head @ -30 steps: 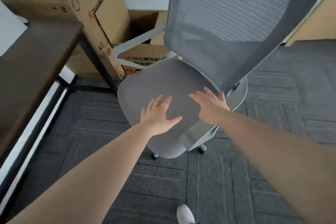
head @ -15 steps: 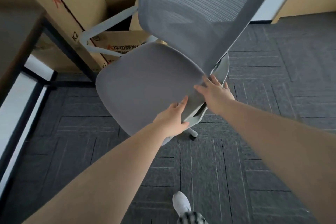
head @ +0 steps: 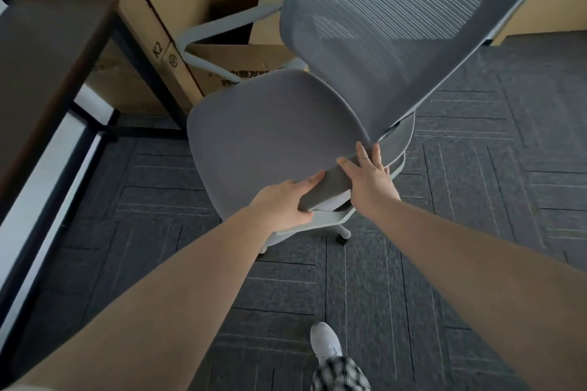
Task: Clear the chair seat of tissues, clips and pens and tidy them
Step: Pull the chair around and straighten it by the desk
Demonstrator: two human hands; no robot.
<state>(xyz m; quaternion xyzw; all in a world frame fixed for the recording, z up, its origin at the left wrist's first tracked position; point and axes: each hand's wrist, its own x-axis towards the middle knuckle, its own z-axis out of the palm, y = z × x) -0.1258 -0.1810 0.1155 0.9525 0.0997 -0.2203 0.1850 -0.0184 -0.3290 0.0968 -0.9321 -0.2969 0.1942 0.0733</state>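
Observation:
A grey office chair stands in front of me, its padded seat (head: pixel 266 136) bare, with no tissues, clips or pens on it. Its grey mesh backrest (head: pixel 381 19) rises at the upper right. My left hand (head: pixel 282 203) grips the near edge of the seat, thumb on top and fingers curled under the cushion. My right hand (head: pixel 370 179) lies flat on the same edge, just right of the left hand, with fingers spread toward the backrest's base.
A dark wooden desk (head: pixel 41 79) with black legs stands at the left. Cardboard boxes (head: pixel 165 0) are stacked behind the chair, around its white armrest (head: pixel 222 25). Dark carpet tiles (head: pixel 476 168) cover the floor. My white shoe (head: pixel 325 343) is below.
Both hands slid from the seat's top to its near edge, and the left hand closed around it. The chair shifted in view.

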